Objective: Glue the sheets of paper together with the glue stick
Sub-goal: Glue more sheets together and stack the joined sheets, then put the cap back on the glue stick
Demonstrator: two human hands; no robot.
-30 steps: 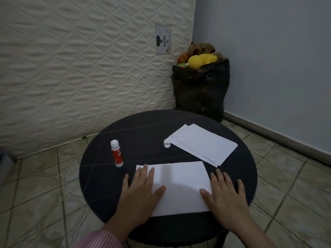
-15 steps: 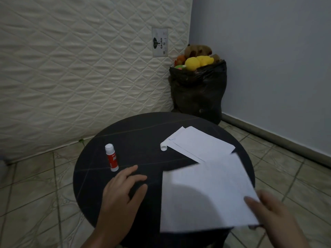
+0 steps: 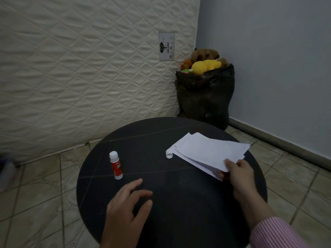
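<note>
A round black table (image 3: 179, 194) carries a stack of white paper sheets (image 3: 202, 149) at its right side, one far corner curled. My right hand (image 3: 238, 172) pinches the near corner of a white sheet that lies over this stack, slightly lifted. A glue stick (image 3: 116, 165) with a white cap and red label stands upright at the table's left. My left hand (image 3: 129, 206) hovers low over the front of the table, fingers spread, holding nothing, a hand's width from the glue stick.
A quilted mattress (image 3: 80, 68) leans against the wall behind the table. A black bag (image 3: 206, 97) full of soft toys stands in the corner. Tiled floor surrounds the table.
My right hand lifted the front sheet off the table and carried it right and back onto the stack. My left hand came off the sheet and stays near the front.
</note>
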